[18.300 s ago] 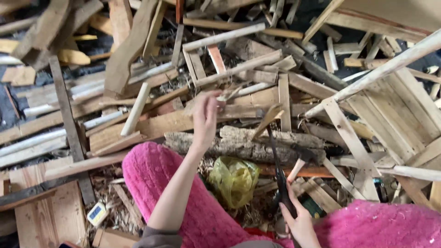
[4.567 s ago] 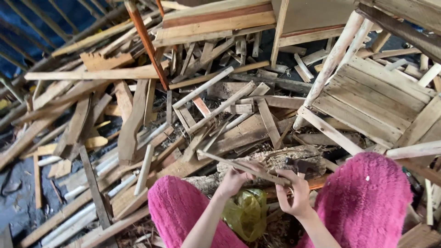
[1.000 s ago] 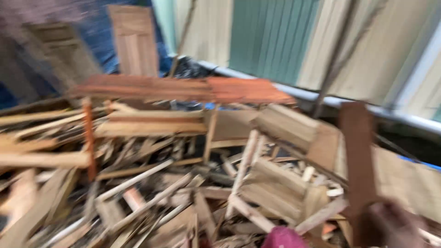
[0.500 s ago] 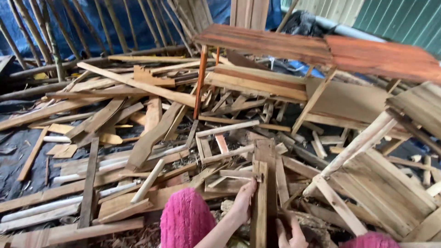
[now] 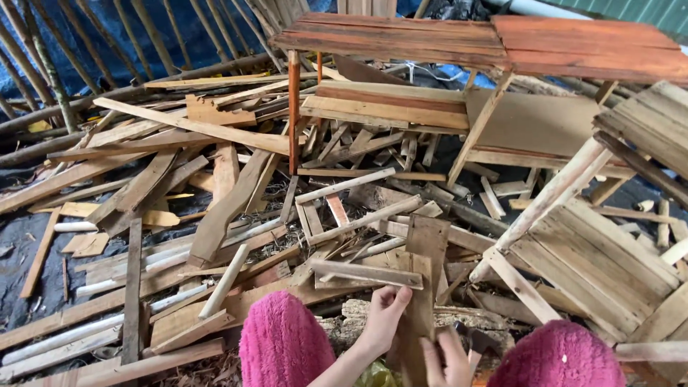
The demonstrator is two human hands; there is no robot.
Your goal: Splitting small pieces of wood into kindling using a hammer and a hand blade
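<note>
- Near the bottom edge of the view, between two fuzzy pink knees (image 5: pixel 285 342), the left hand (image 5: pixel 385 315) and the right hand (image 5: pixel 446 358) both grip one flat wooden board (image 5: pixel 423 287).
- That board stands almost upright, its long axis running from the hands up and away into the pile; its squared top end points toward the far side of the heap.
- Left hand: fingers curled round the board's left edge, thumb on the near face, closed on it.
- Right hand: lower on the same board, fingers wrapped at its right edge (only part of the palm shows at the frame's bottom).
- Board surface is rough-sawn, grey-brown and weathered, a plain rectangle with visible grain.
- Just left of the board's upper half lies a short pale slat (image 5: pixel 367 273), nearly level, crossing close to it.
- Behind the board spreads a heap of scrap planks (image 5: pixel 215 208), splintered, in tan and grey, lying at every angle.
- Right of the board sits a slatted pallet panel (image 5: pixel 598 261), tilted, with a round pale pole (image 5: pixel 552 201) leaning across it.
- Far beyond the board, reddish boards (image 5: pixel 459 39) form a flat top on thin legs.
- Left of the board, beyond the heap, dark ground sheeting (image 5: pixel 29 244) shows between the planks.
</note>
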